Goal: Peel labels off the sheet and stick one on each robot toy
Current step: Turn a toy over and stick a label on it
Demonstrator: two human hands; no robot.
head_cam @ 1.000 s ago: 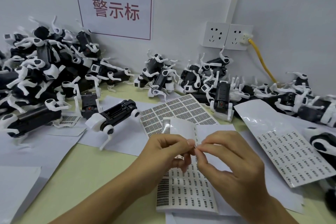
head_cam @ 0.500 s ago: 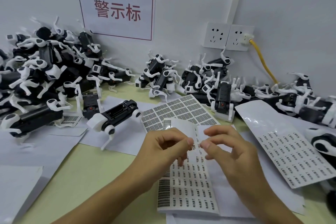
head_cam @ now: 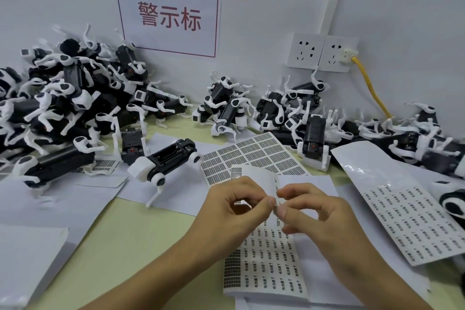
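Both hands worked the label sheet [head_cam: 261,254] over the bench [head_cam: 141,234]: left hand [head_cam: 236,206] pinched its curled top, right hand [head_cam: 314,211] pinched one label. Robot toy [head_cam: 166,161] stood beyond, seemingly unlabelled; piles remained.

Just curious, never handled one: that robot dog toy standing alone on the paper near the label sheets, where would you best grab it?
Probably by its black body, pinched across the two long sides from above. It stands upright on the paper with its thin white legs splayed below; those look flimsy and awkward. The body is the widest, straightest part, and its top is open to the hands.
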